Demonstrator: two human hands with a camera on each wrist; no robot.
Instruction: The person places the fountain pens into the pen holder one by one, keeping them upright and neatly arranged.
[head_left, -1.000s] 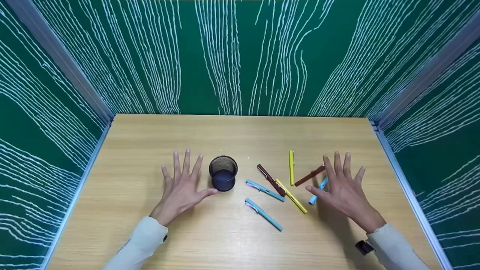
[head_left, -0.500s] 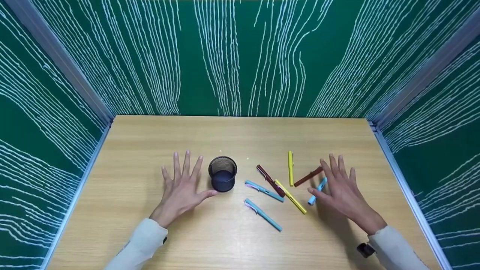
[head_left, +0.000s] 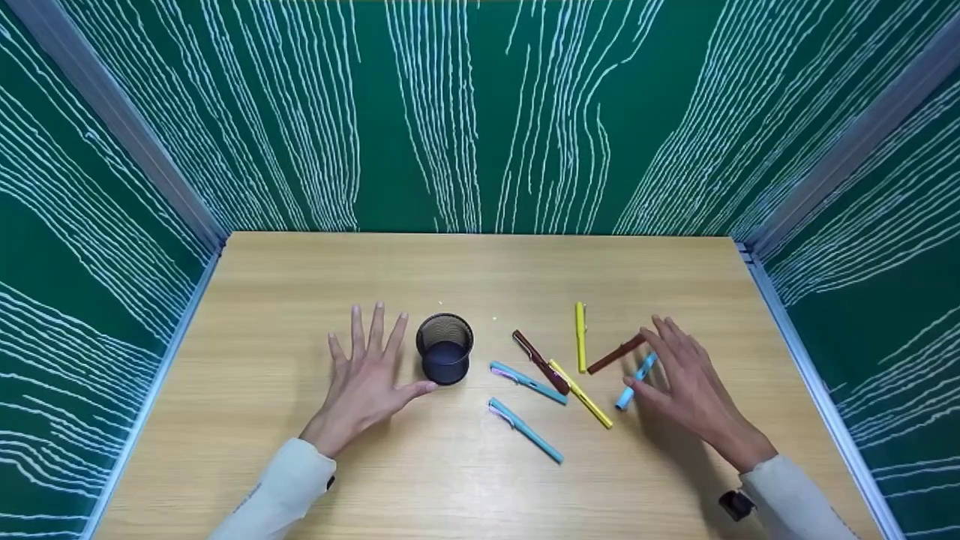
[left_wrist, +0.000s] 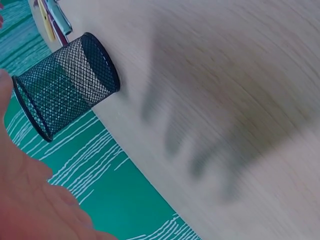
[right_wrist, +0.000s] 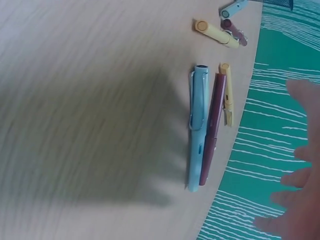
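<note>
A black mesh pen cup (head_left: pixel 445 358) (left_wrist: pixel 65 85) stands upright on the wooden table (head_left: pixel 465 480). My left hand (head_left: pixel 367 375) lies flat beside it, fingers spread, the thumb tip next to the cup's base. Right of the cup lie several pens: a yellow pen (head_left: pixel 580 346), a dark red pen (head_left: pixel 541 362), another yellow pen (head_left: pixel 581 394), two teal pens (head_left: pixel 528 382) (head_left: pixel 525 430), a brown pen (head_left: pixel 616 353) (right_wrist: pixel 212 127) and a light blue pen (head_left: pixel 634 381) (right_wrist: pixel 197 127). My right hand (head_left: pixel 679 375) hovers open over the light blue pen, holding nothing.
Green walls with white wavy lines (head_left: pixel 480 112) enclose the table at the back and both sides, with metal corner posts (head_left: pixel 112 112). Bare wood stretches in front of the hands and behind the pens.
My right hand has shifted left and turned, its fingers drawing closer together over the light blue and brown pens. The left hand and the cup have stayed in place.
</note>
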